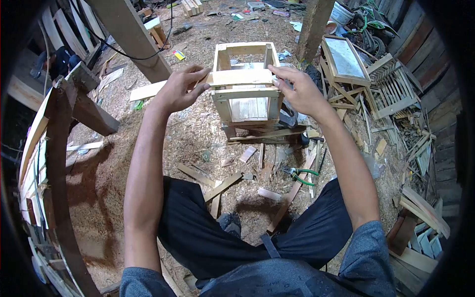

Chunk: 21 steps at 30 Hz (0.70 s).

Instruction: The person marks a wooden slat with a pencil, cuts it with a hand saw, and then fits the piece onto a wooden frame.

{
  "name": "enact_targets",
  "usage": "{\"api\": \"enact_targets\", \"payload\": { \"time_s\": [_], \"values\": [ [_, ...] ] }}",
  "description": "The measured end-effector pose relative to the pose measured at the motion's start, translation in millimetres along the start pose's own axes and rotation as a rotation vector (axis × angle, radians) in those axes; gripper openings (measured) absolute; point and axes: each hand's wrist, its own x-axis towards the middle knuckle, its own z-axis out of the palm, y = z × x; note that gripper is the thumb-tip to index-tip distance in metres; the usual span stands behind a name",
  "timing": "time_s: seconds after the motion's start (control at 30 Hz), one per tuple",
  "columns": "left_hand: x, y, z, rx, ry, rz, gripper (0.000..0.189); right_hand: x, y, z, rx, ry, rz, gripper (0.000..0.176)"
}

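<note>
A pale wooden board lies across the top of a small open wooden frame, and its left part sticks out past the frame. My left hand pinches the board just left of the frame, thumb and fingers closed round its edges. At the frame's right side, my right hand has its thumb and index finger at the board's right end, closed on it. The frame stands on a low wooden support in front of me.
Green-handled pliers, a hammer and wood offcuts lie on the shavings-covered floor. Posts stand beyond. A glass-topped wooden box and slatted wood are at right. Another person is at far left.
</note>
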Motion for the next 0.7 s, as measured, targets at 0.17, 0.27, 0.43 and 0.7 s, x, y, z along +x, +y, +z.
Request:
{"api": "enact_targets", "payload": {
  "time_s": [0.17, 0.27, 0.43, 0.7],
  "values": [
    [1.5, 0.4, -0.5, 0.045, 0.027, 0.1, 0.048, 1.6, -0.1, -6.6, 0.01, -0.054, 0.063, 0.034],
    [1.9, 2.1, -2.4, 0.073, 0.023, 0.098, 0.05, 2.3, 2.0, -7.8, 0.02, -0.064, 0.075, 0.033],
    [0.3, 3.1, -2.6, 0.023, -0.015, 0.014, 0.054, 2.3, 0.0, -8.2, 0.025, -0.075, 0.098, 0.032],
    [-0.6, 2.6, -2.8, 0.033, -0.019, 0.004, 0.054, 3.5, 4.1, -2.5, 0.028, -0.008, 0.024, 0.029]
  ]
}}
